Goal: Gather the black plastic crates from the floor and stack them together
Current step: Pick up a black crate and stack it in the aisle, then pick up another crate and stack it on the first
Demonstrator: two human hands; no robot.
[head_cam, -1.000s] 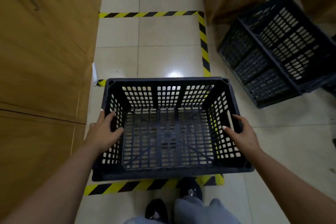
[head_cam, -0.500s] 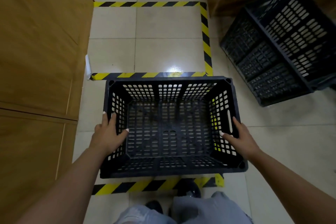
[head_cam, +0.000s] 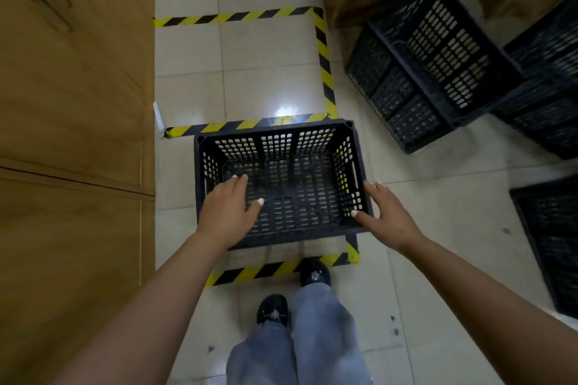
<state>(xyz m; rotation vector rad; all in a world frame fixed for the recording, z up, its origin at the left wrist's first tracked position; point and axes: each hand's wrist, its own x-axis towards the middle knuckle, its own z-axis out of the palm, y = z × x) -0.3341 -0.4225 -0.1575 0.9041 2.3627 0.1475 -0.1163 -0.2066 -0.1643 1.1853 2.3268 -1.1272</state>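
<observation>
While the upright black crate [head_cam: 281,184] sits on the tiled floor [head_cam: 438,222] inside the yellow-and-black tape [head_cam: 323,66], the person's left hand [head_cam: 226,209] hovers flat-fingered over its left side, and the right hand [head_cam: 386,212], fingers loose, touches its right wall.

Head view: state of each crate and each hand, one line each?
Crate in front: upright on the floor, empty.
Tipped crate: on its side, open face up-right.
Right-edge crate: on the floor, cut off by the frame.
Left hand: open, over the crate's left wall.
Right hand: open, no grip, beside the crate's right wall.
</observation>
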